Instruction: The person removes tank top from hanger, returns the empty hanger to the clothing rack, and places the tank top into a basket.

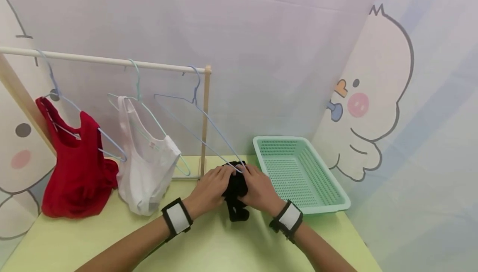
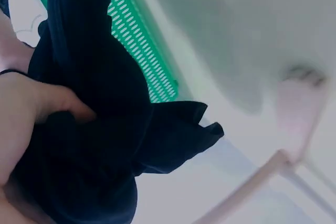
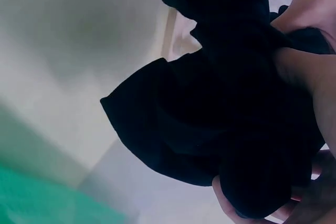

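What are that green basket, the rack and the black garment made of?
The green basket looks like smooth plastic, given its molded, regular perforations. The rack's post seems plain wood, being pale tan; its smooth white rail may be plastic or painted metal. The black garment appears matte fabric, from its soft folds.

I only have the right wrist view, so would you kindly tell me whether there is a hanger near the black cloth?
Observer: Yes, the head view shows a blue hanger whose lower corner meets the black cloth between the left hand and the right hand.
Operator: Thank you. Where is its hook?
Observer: It is over the white rail, near the wooden post at the rail's right end.
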{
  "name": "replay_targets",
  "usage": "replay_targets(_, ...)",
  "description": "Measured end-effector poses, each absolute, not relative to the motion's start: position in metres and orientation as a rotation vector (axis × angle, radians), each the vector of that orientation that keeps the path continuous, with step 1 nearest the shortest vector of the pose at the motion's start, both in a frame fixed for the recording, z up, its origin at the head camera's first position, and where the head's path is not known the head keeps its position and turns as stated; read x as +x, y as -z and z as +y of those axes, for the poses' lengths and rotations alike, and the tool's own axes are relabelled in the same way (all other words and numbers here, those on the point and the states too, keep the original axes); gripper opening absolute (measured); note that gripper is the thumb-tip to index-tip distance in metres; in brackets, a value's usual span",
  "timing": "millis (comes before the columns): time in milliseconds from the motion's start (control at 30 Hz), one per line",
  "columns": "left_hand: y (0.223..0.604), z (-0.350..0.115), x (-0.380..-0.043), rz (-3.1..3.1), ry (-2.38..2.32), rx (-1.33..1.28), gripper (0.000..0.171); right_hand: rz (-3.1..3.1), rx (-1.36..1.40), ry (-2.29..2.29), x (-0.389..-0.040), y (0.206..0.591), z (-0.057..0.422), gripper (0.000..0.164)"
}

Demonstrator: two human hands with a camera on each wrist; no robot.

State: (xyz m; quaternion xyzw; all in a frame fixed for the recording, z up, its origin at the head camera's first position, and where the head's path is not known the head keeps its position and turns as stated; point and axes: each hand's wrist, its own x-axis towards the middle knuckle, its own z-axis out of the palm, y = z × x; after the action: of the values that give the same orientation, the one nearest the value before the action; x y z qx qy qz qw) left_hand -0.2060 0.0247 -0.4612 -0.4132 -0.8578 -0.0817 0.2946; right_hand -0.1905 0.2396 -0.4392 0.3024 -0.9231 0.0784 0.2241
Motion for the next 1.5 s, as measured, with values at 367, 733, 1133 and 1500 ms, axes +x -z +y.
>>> replay_targets(367,0.440,0.070,-0.236,-2.076,0.118,-1.013,0.054,-2.527,0.732,-0.181,-0.209,0.399,0.273,0.086)
replay_targets(733,0.422,0.116,-0.260,-2.029,0.126,-1.011,0.050,-2.539,0.605,-0.194,-0.222,0.380,0.309,0.079)
replay_targets(1133,0.417,0.159,-0.293,-2.038,-0.040,-0.984,0.056,-2.624,0.449,-0.209,-0.244,0.373,0.342,0.072)
replay_targets(1500,0.419,0.197,-0.315,-2.156,-0.044,-1.071,0.053,-2.686,0.332,-0.234,-0.266,0.387,0.375,0.067)
